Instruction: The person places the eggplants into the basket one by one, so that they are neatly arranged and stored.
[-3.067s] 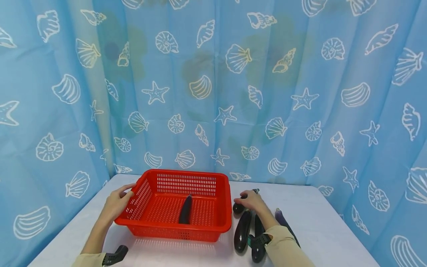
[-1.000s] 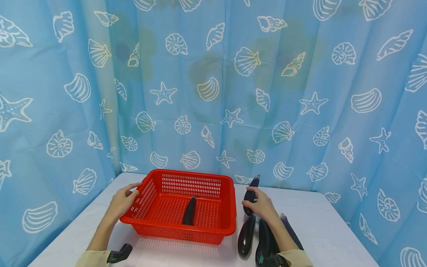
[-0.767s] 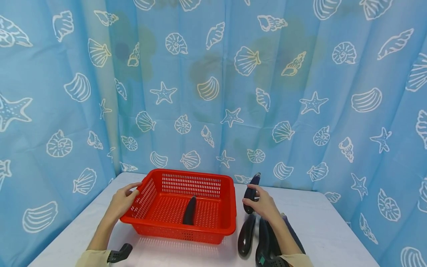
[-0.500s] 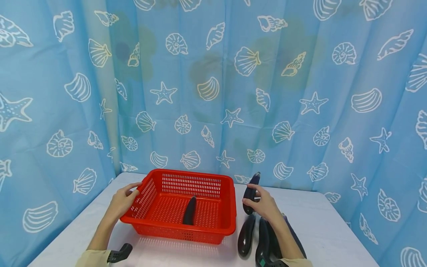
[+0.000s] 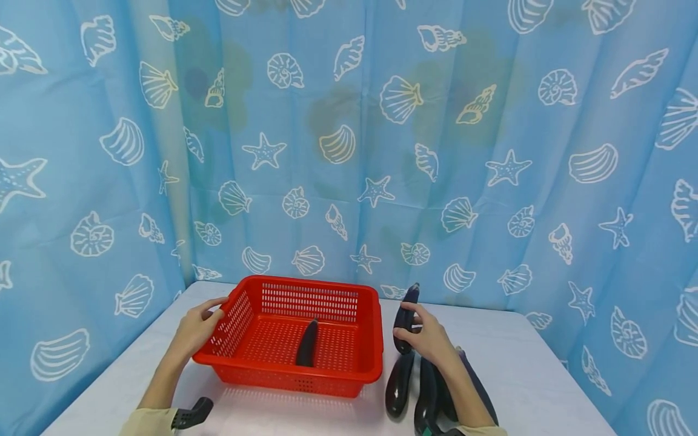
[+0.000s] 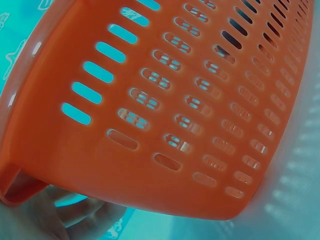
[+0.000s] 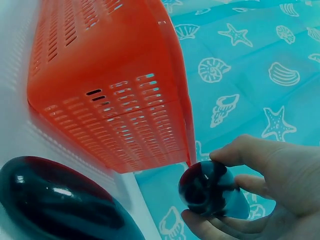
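Note:
A red perforated plastic basket (image 5: 305,379) stands on the table with one dark eggplant (image 5: 308,344) lying inside. At its left rim my left hand (image 5: 194,327) grips the edge; in the left wrist view the fingers (image 6: 90,217) show beyond the basket wall. My right hand (image 5: 428,333) holds another eggplant (image 5: 405,318) between thumb and fingers, just right of the basket, stem end pointing up and away. The right wrist view shows its glossy rounded end (image 7: 202,187) facing the camera, with the thumb and fingertips around its sides.
Several more eggplants lie on the table right of the basket, one (image 5: 399,386) close to its corner and a purple one (image 5: 477,387) partly behind the right forearm. The white table (image 5: 534,369) ends against a blue shell-patterned curtain (image 5: 349,151).
My right hand reached over an eggplant lying on the table, then tilted it up and now holds it beside the basket. My left hand stays at the rim. The head view has shifted slightly.

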The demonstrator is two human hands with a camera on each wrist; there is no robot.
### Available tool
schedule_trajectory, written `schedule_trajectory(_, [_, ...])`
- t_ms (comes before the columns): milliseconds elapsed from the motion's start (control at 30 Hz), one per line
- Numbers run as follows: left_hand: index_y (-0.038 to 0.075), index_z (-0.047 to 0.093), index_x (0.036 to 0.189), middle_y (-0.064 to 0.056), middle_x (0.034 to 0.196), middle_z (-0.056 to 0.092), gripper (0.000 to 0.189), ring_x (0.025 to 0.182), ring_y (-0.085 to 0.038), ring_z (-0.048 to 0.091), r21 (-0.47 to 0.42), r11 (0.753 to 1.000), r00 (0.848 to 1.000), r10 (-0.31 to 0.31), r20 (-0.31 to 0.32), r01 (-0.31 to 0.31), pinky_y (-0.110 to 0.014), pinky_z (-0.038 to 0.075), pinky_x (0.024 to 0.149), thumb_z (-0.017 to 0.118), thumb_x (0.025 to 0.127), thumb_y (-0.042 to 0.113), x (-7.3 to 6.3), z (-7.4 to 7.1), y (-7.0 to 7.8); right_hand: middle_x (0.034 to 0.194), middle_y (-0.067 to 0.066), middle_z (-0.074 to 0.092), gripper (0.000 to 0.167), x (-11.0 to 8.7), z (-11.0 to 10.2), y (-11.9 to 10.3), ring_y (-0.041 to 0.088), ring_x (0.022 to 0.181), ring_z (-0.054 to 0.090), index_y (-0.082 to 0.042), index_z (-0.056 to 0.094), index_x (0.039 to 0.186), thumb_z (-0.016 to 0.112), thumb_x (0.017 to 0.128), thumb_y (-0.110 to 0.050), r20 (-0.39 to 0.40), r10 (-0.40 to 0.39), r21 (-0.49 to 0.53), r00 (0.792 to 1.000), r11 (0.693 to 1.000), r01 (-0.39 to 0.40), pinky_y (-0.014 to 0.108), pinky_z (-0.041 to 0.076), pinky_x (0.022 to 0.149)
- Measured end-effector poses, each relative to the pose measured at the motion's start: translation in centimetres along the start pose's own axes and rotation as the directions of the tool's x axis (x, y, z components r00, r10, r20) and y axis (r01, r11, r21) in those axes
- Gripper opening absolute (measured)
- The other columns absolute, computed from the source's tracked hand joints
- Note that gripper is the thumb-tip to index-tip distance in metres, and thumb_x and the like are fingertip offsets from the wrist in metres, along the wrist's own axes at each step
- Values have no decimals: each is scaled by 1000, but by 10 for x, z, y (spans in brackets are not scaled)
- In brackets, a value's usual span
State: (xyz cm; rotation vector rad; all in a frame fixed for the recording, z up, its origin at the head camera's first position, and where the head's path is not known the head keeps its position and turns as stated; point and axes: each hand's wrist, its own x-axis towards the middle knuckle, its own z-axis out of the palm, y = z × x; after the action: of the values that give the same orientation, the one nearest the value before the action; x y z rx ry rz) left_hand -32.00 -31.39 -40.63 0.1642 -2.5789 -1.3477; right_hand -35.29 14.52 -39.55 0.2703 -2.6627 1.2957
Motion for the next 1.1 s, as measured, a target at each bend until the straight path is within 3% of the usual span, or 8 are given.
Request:
schedule_trajectory(533, [7,41,148,-31,133,55,52,96,-30,69,-22,1000,1000,-6,5,6,-41,63,72,48,101,28,0,0,0,131,24,60,70,-6,-1,2,36,109,65,-19,43,146,75,84,-22,22,11,24,1000,1000,-12,56,57,86])
schedule_trajectory(1100, [8,42,148,-31,131,57,52,93,-28,69,-17,1000,1000,-10,2,10,-40,63,71,48,100,27,-1,0,0,126,22,62,70,-8,-6,-6,28,100,67,-18,43,146,75,84,-20,57,18,85,998,996,-23,50,59,83])
